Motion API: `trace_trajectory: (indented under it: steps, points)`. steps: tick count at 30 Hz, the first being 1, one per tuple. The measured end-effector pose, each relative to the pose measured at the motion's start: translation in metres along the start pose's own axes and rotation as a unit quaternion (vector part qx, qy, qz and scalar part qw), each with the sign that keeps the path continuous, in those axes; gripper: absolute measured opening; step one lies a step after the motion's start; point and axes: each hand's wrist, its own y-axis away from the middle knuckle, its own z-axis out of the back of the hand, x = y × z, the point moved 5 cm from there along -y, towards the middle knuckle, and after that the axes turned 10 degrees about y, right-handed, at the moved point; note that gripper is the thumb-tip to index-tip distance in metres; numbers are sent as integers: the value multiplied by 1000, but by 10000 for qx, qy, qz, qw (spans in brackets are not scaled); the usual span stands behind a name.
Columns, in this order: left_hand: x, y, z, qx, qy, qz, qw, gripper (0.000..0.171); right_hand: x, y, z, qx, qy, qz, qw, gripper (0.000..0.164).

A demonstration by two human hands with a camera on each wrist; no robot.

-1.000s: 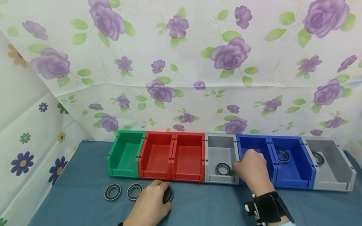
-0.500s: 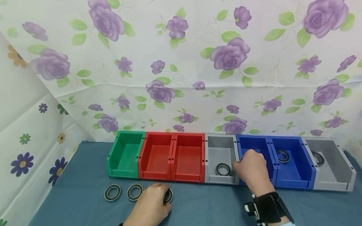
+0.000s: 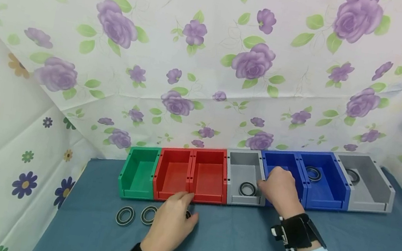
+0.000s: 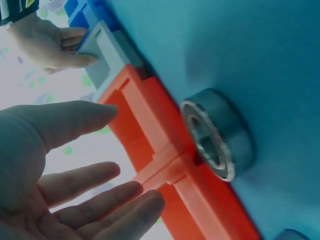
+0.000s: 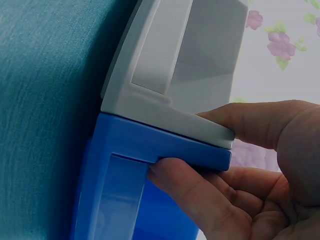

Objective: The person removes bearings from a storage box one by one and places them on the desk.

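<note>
My left hand [image 3: 170, 227] hovers with fingers spread over a ball bearing [image 4: 227, 122] on the blue cloth, in front of the red bins. In the left wrist view a gap separates the fingers from that bearing; the head view shows only its edge beside the thumb. My right hand [image 3: 281, 190] pinches the adjoining walls of a grey bin [image 3: 243, 200] and a blue bin [image 5: 165, 145]. The right wrist view has the thumb on the grey side and a fingertip on the blue side. Another bearing [image 3: 241, 188] lies inside this grey bin.
Two bearings, one at the far left [image 3: 119, 216] and one nearer the left hand [image 3: 143, 216], lie on the cloth. The row also has a green bin [image 3: 136, 194], two red bins [image 3: 209, 199], another blue bin [image 3: 329, 204] and a right-end grey bin [image 3: 370, 207]; the last two hold bearings.
Earlier my left fingers held the bearing beside the thumb. Now they have spread and released it, and the hand has shifted slightly forward. The right hand stays in place.
</note>
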Motion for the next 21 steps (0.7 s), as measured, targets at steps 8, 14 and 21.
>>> trace_trajectory:
  steps: [8, 14, 21]
  points:
    - [-29, -22, 2, -262, 422, -269, 9984, 65, 0, -1, 5, 218, 72, -49, 9997, 38]
    - [-52, -43, -6, -221, 756, -515, 9956, 67, -2, -3, 8, 337, -43, 129, 9993, 43]
    - [-75, -57, -21, -21, 874, -714, 9936, 62, -4, -3, 5, 591, -113, 248, 9979, 49]
